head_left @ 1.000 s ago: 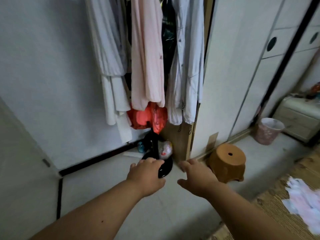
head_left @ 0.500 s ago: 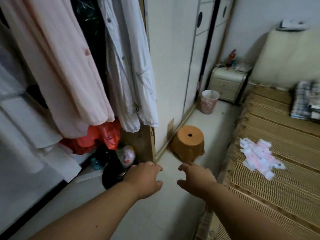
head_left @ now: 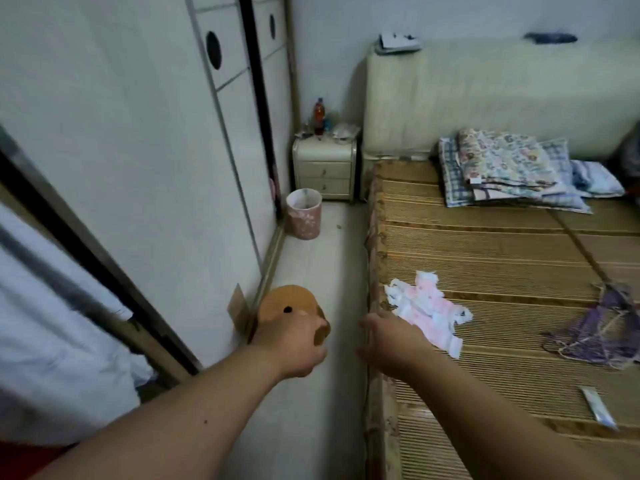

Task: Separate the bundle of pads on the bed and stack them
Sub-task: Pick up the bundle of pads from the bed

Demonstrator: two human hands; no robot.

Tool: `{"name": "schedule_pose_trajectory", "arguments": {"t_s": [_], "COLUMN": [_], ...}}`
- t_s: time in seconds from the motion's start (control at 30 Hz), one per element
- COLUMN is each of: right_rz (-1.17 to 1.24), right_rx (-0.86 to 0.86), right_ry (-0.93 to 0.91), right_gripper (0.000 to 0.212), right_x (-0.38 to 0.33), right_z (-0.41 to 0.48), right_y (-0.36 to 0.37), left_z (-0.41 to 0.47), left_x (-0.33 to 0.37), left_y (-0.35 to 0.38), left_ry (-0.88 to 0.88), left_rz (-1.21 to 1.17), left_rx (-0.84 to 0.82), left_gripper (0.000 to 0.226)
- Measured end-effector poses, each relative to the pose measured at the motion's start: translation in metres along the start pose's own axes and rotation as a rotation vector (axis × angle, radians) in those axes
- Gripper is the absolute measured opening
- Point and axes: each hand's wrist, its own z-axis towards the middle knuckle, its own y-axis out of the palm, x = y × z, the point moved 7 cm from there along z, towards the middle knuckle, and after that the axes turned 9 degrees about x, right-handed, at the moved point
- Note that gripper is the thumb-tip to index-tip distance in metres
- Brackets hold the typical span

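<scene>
Hands are empty: right hand (head_left: 391, 344) spread, left hand (head_left: 294, 344) loosely curled; I should pin the crumpled pink-and-white pad bundle (head_left: 427, 311) and peel singly.

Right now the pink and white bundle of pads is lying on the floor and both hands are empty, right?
Not the floor: the head view shows the pink and white bundle of pads lying on the bed's woven bamboo mat. The left hand and right hand are both empty.
</scene>
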Motion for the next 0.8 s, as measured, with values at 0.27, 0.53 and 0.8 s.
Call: {"name": "schedule_pose_trajectory", "arguments": {"t_s": [0.27, 0.53, 0.8], "right_rz": [-0.001, -0.016, 0.128], "right_rx": [0.131, 0.277, 0.338], "right_ry": [0.247, 0.598, 0.976], "right_gripper": [0.053, 0.054, 0.054], "right_x": [0.113, 0.233, 0.290], "right_z": [0.061, 0.097, 0.126], "right_y": [-0.076, -0.119, -0.112], "left_z": [0.164, 0.306, 0.395], "left_x": [0.109, 0.238, 0.310], "left_y": [-0.016, -0.004, 0.003], "left_ry": [0.297, 0.691, 1.031], "left_rz": [0.006, 0.018, 0.079], "left_rx": [-0.017, -0.097, -0.212], "left_gripper": [0.052, 0.055, 0.049]}}
